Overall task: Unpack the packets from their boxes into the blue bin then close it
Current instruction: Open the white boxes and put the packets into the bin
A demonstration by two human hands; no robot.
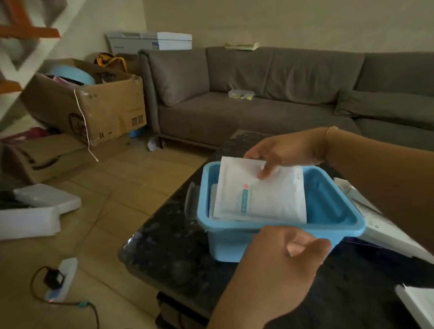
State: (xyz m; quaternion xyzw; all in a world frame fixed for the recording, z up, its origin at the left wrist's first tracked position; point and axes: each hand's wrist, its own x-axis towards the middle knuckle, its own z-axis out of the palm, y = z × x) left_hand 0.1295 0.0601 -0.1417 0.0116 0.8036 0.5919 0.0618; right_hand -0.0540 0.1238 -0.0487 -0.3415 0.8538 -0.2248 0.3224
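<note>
Hard to see: the room is dim & a bit blurry; print on the top packet (259, 195) can't be read, just a teal strip w/ a small red mark. The right hand (282, 153) comes in over the far rim of the blue bin (336, 224); its forearm hides the bin's far right corner; its thumb & fingers pinch the packet's top edge. The left hand (278, 263) is low in front, back of hand to the camera; it hides part of the bin's near wall; its fingers curl under & I can't tell if they hold the rim or nothing. Under the top packet more white packets (213, 201) peek out at the left; how many, can't tell. 2 white boxes are cut off: 1 box (375, 222) just beside the bin on the right, partly under the arm; 1 box corner (427, 307) at the bottom right edge.

The top packet is inside the bin, leaning, top edge up & tilted toward the far left; its long side runs left to right along the bin.

The bin sits open on a dark speckled table (170, 252), near the table's left corner; bare table in front & left of it. Right part of the bin's floor shows blue & bare. Past the table: tan floor, a gray sofa (257, 89), cardboard boxes (91, 107).
</note>
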